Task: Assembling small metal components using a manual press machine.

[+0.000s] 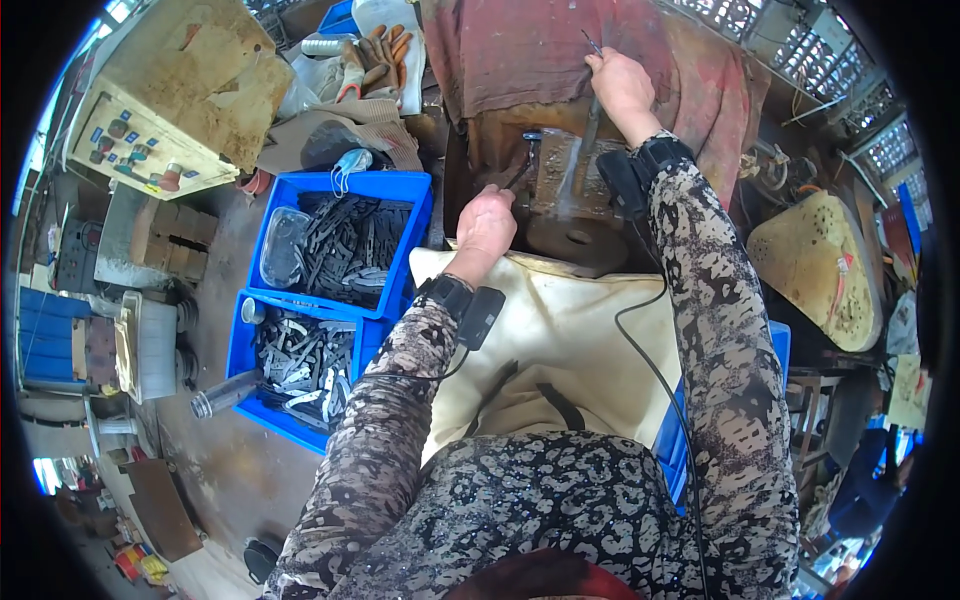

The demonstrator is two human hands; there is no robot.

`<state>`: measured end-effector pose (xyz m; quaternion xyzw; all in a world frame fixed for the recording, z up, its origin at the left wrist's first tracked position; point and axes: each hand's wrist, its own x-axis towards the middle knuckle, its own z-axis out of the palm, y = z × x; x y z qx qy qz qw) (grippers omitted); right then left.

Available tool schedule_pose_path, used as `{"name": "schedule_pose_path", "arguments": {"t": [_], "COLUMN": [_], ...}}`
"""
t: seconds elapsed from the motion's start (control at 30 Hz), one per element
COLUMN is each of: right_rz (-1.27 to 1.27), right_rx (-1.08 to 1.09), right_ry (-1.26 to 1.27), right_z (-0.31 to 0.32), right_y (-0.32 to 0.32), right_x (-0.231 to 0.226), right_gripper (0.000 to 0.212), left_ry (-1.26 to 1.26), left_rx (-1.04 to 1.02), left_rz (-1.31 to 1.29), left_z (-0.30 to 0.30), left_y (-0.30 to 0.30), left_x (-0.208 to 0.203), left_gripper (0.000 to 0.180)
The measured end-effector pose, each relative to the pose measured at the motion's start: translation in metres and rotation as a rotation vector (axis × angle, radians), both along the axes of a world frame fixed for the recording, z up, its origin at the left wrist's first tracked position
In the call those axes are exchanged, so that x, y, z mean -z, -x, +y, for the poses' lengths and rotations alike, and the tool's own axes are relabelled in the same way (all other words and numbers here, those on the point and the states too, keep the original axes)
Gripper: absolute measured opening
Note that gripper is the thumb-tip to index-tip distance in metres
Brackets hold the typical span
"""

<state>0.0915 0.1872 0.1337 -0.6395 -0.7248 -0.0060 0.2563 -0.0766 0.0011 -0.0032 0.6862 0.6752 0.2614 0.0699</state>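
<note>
My left hand (487, 228) is closed around a thin dark strip or tool (519, 175), whose far end points up and right toward a wet machine (570, 165). My right hand (622, 90) is raised at the far side, pinching a slim metal piece (592, 43) over a dark red cloth (520, 50). Just below that hand stands a rod (588, 145), and I cannot tell whether the fingers touch it. Whitish water or spray runs down the machine beside the rod. A round dark disc with a centre hole (577, 238) lies nearest me, behind the cream apron (560, 310) on my lap.
On my left stand two blue bins, the far one (425, 230) with dark metal strips, the near one (290, 428) with shinier pieces. A control box (160, 90) is beyond them, with gloves (380, 55) further back. A stained, yellowish stool seat (815, 260) is at right.
</note>
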Motion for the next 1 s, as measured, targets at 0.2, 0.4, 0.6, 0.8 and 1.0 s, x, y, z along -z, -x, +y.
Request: {"name": "schedule_pose_path", "arguments": {"t": [0.2, 0.4, 0.6, 0.8, 1.0], "right_rz": [-0.003, 0.046, 0.256, 0.512, 0.396], "right_rx": [-0.006, -0.032, -0.183, -0.354, -0.474], "right_ry": [0.024, 0.029, -0.032, -0.033, -0.054], "right_z": [-0.003, -0.001, -0.063, -0.203, -0.280], "right_y": [0.004, -0.001, -0.032, -0.043, -0.068], "right_x": [-0.003, -0.006, -0.006, 0.023, 0.064], "right_gripper": [0.033, 0.034, 0.032, 0.016, 0.018], "left_ry": [0.064, 0.028, -0.073, -0.239, -0.141], "left_rx": [-0.004, -0.018, 0.006, 0.060, 0.188], "left_rz": [-0.018, -0.063, -0.133, -0.188, 0.106], "left_z": [-0.002, 0.000, 0.007, 0.019, 0.050], "left_y": [0.000, 0.004, 0.005, 0.015, 0.006], "left_x": [-0.004, -0.001, 0.010, 0.015, 0.029], "left_gripper": [0.024, 0.030, 0.026, 0.036, 0.024]}}
